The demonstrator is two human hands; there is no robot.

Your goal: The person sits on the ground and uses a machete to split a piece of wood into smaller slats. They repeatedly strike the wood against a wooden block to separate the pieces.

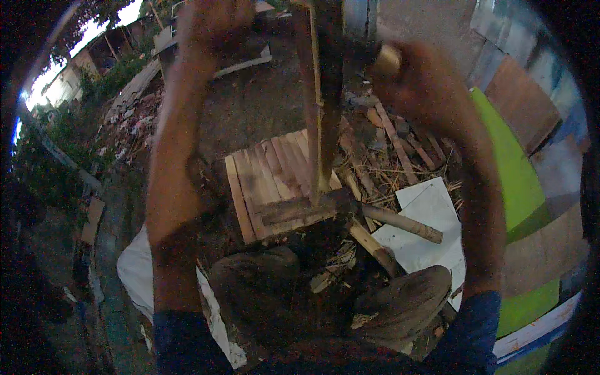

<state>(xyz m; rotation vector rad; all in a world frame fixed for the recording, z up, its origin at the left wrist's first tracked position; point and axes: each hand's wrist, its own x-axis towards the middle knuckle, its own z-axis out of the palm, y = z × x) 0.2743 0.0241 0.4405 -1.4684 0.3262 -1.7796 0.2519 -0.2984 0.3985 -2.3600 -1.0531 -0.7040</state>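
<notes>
Bare forearms (172,169), nearest the lens, reach up from dark blue sleeves (178,344) on either side of an upright length of wood (316,112). Its foot comes down at the near right corner of a slatted wooden panel (250,194); its top runs out past the upper edge of the view. Whether the foot rests on the panel or just beyond it is hard to tell, as shadow swallows that corner.

At right, the blurred right hand (417,78) has its fingers curled around a wooden handle (389,60), of which only the pale end shows clearly; what the handle belongs to is lost in the dark beside the upright wood. The left hand (220,17), smeared and partly cut off at the top, does not show whether its fingers are spread or pinching anything.

A round pole (412,226) slants out from the panel's near right corner, over a white board (428,203) partly covered by the pole and a trousered knee (412,300). Beyond the panel's right edge lie wood scraps (394,134); a bright green sheet (515,169) stands farther right, partly hidden by the right forearm.
</notes>
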